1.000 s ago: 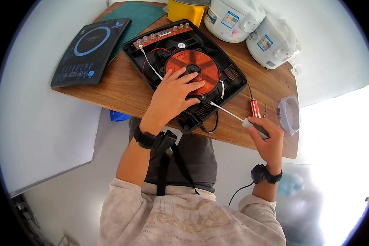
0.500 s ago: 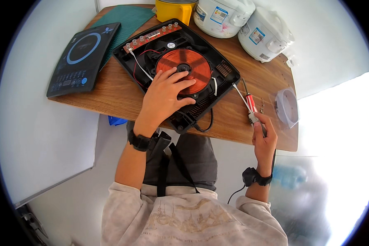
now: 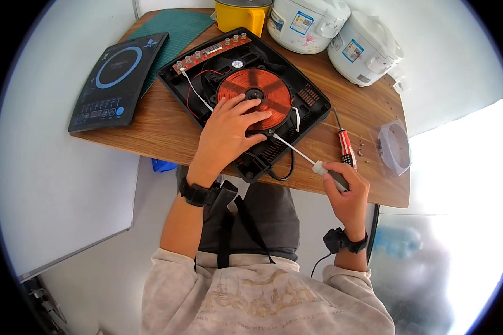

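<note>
An opened induction cooker base lies on the table, its copper coil exposed. My left hand rests over the coil's near left part with fingers spread, gripping nothing. In my right hand is a screwdriver with a white shaft and grey handle, held in closed fingers. Its tip reaches the near edge of the coil, by a screw mount beside my left thumb; whether it sits in a screw is too small to tell. A red circuit board with several buttons runs along the base's far left side.
A second screwdriver, red-handled, lies right of the base near small screws and a clear plastic container. The black glass top panel sits at left, partly on a green mat. Two rice cookers and a yellow pot stand behind.
My right hand has moved the white-shafted screwdriver leftward, from beside the red-handled one to the coil's near edge. My left hand stays spread over the coil.
</note>
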The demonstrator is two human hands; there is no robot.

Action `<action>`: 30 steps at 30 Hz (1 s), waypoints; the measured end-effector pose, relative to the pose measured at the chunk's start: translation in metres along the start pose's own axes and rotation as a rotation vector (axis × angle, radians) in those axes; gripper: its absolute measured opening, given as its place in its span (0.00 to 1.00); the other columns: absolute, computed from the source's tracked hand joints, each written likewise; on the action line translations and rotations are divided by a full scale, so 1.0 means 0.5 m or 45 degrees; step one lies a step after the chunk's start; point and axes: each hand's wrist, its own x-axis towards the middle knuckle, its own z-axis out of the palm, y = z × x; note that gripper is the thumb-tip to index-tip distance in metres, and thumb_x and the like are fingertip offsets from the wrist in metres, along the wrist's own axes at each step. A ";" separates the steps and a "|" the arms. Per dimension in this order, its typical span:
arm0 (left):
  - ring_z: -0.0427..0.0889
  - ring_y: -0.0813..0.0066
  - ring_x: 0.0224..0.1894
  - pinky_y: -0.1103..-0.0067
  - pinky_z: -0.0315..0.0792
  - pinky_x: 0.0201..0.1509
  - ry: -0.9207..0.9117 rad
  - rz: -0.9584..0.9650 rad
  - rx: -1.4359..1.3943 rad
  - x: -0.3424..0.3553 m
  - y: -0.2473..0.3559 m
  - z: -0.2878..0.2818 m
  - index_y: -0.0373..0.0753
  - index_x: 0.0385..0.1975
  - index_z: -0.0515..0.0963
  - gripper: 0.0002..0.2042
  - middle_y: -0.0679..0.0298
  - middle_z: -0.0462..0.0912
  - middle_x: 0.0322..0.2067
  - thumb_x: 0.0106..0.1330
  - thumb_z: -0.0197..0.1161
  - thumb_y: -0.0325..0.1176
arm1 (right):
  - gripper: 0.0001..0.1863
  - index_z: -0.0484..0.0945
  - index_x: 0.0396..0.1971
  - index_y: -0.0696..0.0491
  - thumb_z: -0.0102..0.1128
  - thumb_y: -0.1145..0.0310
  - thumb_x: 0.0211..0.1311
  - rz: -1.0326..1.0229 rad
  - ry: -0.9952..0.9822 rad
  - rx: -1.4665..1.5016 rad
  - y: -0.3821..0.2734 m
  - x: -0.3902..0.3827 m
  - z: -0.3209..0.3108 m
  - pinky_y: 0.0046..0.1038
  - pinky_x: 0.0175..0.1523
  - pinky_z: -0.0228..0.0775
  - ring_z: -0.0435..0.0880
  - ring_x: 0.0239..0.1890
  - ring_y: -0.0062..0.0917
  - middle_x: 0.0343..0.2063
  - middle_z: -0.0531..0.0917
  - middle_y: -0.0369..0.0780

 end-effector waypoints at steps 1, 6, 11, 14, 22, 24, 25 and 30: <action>0.69 0.57 0.71 0.60 0.62 0.75 0.000 -0.001 0.005 0.000 0.000 0.000 0.53 0.56 0.85 0.25 0.66 0.77 0.65 0.56 0.77 0.41 | 0.08 0.85 0.40 0.59 0.68 0.77 0.62 -0.004 -0.001 -0.006 0.000 0.001 0.002 0.26 0.43 0.78 0.88 0.35 0.29 0.36 0.90 0.43; 0.70 0.57 0.71 0.61 0.62 0.75 0.003 0.006 0.005 -0.002 -0.002 -0.002 0.53 0.56 0.85 0.25 0.66 0.78 0.65 0.56 0.77 0.41 | 0.08 0.85 0.40 0.58 0.68 0.77 0.62 0.007 -0.020 -0.009 -0.002 0.004 0.004 0.27 0.42 0.78 0.89 0.35 0.31 0.36 0.90 0.44; 0.70 0.57 0.71 0.61 0.63 0.75 0.021 0.016 0.002 -0.003 -0.002 0.000 0.53 0.55 0.85 0.24 0.66 0.78 0.65 0.56 0.77 0.41 | 0.07 0.85 0.41 0.58 0.68 0.75 0.64 0.058 -0.108 -0.068 -0.025 0.016 -0.013 0.29 0.40 0.78 0.89 0.33 0.35 0.35 0.89 0.46; 0.70 0.57 0.70 0.61 0.63 0.75 0.018 0.016 -0.002 -0.002 -0.003 0.001 0.52 0.55 0.85 0.24 0.66 0.78 0.65 0.56 0.77 0.41 | 0.07 0.85 0.41 0.57 0.67 0.74 0.65 0.030 -0.175 -0.134 -0.070 0.038 -0.029 0.31 0.38 0.78 0.88 0.32 0.38 0.33 0.88 0.47; 0.71 0.56 0.70 0.61 0.63 0.75 0.009 0.008 -0.013 0.001 0.004 0.000 0.52 0.55 0.86 0.24 0.65 0.78 0.64 0.56 0.77 0.43 | 0.04 0.80 0.34 0.57 0.64 0.72 0.66 -0.158 -0.265 -0.266 -0.114 0.089 -0.036 0.38 0.30 0.71 0.80 0.23 0.45 0.22 0.82 0.47; 0.71 0.56 0.70 0.60 0.63 0.75 0.017 0.009 0.000 -0.001 0.001 0.002 0.51 0.55 0.86 0.24 0.65 0.79 0.64 0.55 0.77 0.43 | 0.05 0.78 0.31 0.57 0.63 0.72 0.66 -0.196 -0.327 -0.323 -0.122 0.105 -0.040 0.40 0.30 0.71 0.80 0.24 0.46 0.21 0.81 0.47; 0.71 0.56 0.70 0.60 0.62 0.75 0.021 0.011 0.006 -0.002 0.001 0.003 0.51 0.54 0.86 0.24 0.65 0.79 0.64 0.55 0.77 0.44 | 0.06 0.77 0.30 0.57 0.63 0.72 0.66 -0.214 -0.356 -0.352 -0.123 0.112 -0.042 0.41 0.30 0.70 0.79 0.24 0.47 0.21 0.80 0.47; 0.71 0.55 0.70 0.60 0.62 0.75 0.032 -0.006 0.008 -0.002 0.002 0.004 0.51 0.55 0.86 0.25 0.64 0.79 0.63 0.55 0.77 0.45 | 0.06 0.76 0.32 0.55 0.63 0.72 0.66 -0.297 -0.378 -0.389 -0.116 0.124 -0.042 0.42 0.30 0.71 0.80 0.25 0.46 0.23 0.81 0.46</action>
